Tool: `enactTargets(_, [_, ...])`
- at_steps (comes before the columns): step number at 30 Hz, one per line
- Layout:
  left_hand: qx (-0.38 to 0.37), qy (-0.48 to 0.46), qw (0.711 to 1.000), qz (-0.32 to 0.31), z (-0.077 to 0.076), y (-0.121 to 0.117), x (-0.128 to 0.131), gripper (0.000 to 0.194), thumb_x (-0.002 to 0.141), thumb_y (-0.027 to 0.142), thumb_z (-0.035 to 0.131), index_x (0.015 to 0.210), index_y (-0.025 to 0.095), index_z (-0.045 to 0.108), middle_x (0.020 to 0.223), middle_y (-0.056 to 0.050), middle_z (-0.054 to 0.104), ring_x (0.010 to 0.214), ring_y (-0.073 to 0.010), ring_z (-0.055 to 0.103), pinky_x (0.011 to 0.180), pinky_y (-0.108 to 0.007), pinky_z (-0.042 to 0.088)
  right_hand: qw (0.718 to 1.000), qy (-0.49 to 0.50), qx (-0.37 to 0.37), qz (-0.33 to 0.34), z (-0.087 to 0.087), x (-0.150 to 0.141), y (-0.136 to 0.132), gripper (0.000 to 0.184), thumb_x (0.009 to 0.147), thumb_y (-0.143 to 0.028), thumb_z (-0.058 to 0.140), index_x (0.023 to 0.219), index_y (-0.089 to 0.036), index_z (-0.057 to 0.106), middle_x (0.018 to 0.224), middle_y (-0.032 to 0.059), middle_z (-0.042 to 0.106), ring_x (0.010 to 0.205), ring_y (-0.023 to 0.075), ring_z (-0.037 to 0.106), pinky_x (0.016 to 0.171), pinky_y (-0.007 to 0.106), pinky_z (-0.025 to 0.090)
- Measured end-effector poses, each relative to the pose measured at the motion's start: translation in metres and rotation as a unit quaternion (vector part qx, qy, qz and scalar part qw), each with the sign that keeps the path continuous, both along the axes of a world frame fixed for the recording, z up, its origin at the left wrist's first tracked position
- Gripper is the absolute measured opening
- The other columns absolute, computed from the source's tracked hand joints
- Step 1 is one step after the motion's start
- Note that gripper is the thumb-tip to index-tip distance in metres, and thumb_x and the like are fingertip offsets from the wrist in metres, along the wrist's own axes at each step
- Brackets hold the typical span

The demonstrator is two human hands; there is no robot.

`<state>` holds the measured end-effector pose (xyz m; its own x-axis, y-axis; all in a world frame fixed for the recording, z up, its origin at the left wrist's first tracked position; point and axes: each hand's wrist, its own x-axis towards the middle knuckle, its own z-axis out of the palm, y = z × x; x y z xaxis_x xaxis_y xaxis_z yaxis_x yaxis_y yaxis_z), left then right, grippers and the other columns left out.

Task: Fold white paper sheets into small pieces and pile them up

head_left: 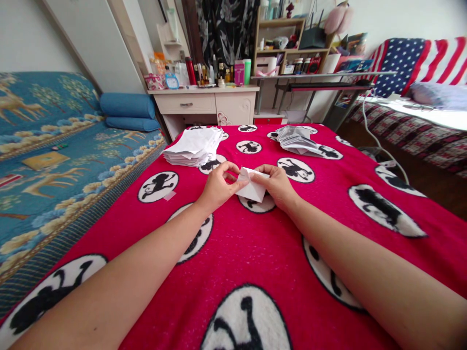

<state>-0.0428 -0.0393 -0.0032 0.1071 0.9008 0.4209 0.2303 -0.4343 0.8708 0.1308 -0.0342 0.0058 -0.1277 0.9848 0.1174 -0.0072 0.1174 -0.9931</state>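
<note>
A small folded piece of white paper (254, 190) is held between both hands just above the red cloth. My left hand (221, 185) pinches its left edge between thumb and fingers. On the other side, my right hand (278, 186) grips the upper right part, its thumb lying across the front. Beyond my left hand lies a stack of white paper sheets (195, 147). Farther right rests a pile of folded papers (297, 140). The fingertips behind the held paper are partly hidden.
The red cloth (233, 257) with black-and-white round patterns covers the surface. A small pale scrap (170, 195) lies at its left. A blue patterned sofa (54, 160) stands left. Behind are a white dresser (204, 104) with bottles and a desk with shelves (292, 53); a bed (419, 116) is right.
</note>
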Motion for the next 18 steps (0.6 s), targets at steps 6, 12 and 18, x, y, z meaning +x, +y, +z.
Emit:
enactTargets(6, [0.058,0.110,0.992,0.019,0.0029,-0.0066,0.0057,0.039,0.068,0.027,0.076,0.101,0.018,0.058,0.101,-0.007,0.067,0.086,-0.0174,0.063,0.074,-0.028,0.050,1.000,0.003,0.025,0.004,-0.0038,-0.0002,0.0015,0.031,0.064,-0.041,0.076,0.073,-0.017,0.059,0.064,-0.0011,0.059,0.052,0.0096,0.048,0.049,0.024,0.036])
enactTargets(12, [0.072,0.170,0.980,0.078,0.0024,-0.0089,0.0074,0.023,0.074,0.024,0.066,0.095,0.019,0.059,0.090,-0.005,0.068,0.076,-0.0173,0.063,0.069,-0.028,0.048,0.998,-0.017,0.046,0.033,-0.0033,-0.0033,0.0001,0.031,0.065,-0.041,0.076,0.071,-0.018,0.057,0.062,-0.0017,0.059,0.055,0.0105,0.049,0.052,0.024,0.037])
enactTargets(18, [0.076,0.172,0.977,0.100,0.0015,-0.0105,0.0090,0.020,0.074,0.023,0.066,0.093,0.021,0.059,0.084,-0.004,0.067,0.074,-0.0180,0.061,0.067,-0.028,0.045,0.995,-0.046,0.075,0.037,-0.0027,-0.0051,0.0000,0.028,0.068,-0.041,0.073,0.071,-0.018,0.057,0.063,-0.0027,0.056,0.056,0.0102,0.047,0.052,0.024,0.035])
